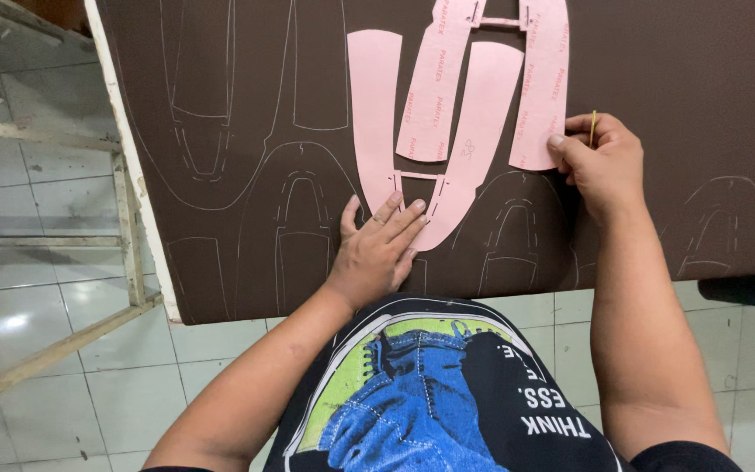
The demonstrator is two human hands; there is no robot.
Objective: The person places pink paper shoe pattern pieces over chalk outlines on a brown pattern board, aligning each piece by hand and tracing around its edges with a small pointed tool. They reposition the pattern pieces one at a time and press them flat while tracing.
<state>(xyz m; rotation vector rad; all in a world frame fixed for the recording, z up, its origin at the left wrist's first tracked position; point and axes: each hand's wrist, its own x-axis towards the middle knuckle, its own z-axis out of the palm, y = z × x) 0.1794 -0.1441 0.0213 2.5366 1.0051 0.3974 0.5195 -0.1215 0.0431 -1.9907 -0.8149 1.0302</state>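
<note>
While the left hand (379,249) is lying flat with its fingers spread, it is pressing down on the lower end of a pink U-shaped pattern piece (447,131) — its fingertips are touching the narrow bridge at the bottom of that piece. The hand is gripping nothing; it is simply weighing the card down on the dark brown sheet (675,79) that is spreading under both hands.

The right hand (603,162) is sitting well off to the side of the left one, closed around a thin yellow pencil (592,128), which is poking up between thumb and forefinger. Its thumb is resting on the lower tip of a second pink pattern piece (542,87), whose two long arms are reaching away from the hands, joined by a small bar at the far end. One arm of this second piece is lying between the arms of the first, so the two are nesting together.

All around both hands, pale traced outlines (299,218) of similar shapes are showing on the brown sheet — some just beyond the left fingers, others beside the right wrist. To the left of the left forearm, a wooden frame (124,218) is standing on pale floor tiles (45,288).
</note>
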